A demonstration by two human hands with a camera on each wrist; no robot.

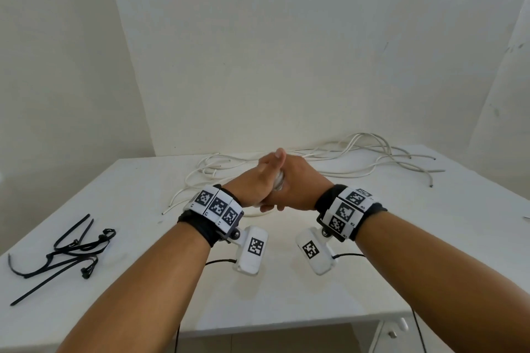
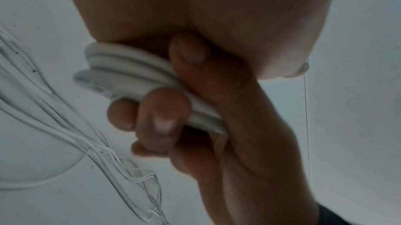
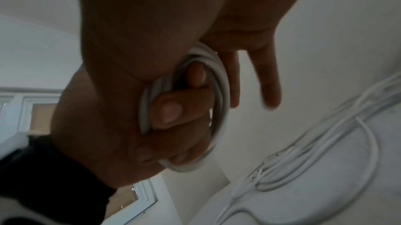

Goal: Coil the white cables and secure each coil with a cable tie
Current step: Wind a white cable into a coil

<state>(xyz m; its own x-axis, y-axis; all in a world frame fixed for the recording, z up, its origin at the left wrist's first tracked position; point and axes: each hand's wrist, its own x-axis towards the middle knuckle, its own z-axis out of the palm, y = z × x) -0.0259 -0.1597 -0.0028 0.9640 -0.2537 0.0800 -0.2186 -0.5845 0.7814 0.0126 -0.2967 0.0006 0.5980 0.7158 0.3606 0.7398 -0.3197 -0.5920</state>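
Note:
Both hands meet above the middle of the white table [image 1: 286, 301], with a small coil of white cable [image 1: 278, 180] clasped between them. My left hand [image 1: 256, 178] holds the coil from the left, and the right wrist view shows its thumb and a finger hooked through the coil's [image 3: 222, 91] loops. My right hand [image 1: 301, 186] grips from the right, its fingers [image 2: 165, 108] curled round the stacked turns of the coil [image 2: 121, 67]. Most of the coil is hidden in the head view. Loose white cables [image 1: 358, 152] lie tangled along the table's far edge.
Several black cable ties [image 1: 71, 249] lie in a heap at the table's near left. A white wall stands close behind the table. More loose cable [image 1: 200, 178] trails left of the hands. The table's front edge runs below my forearms.

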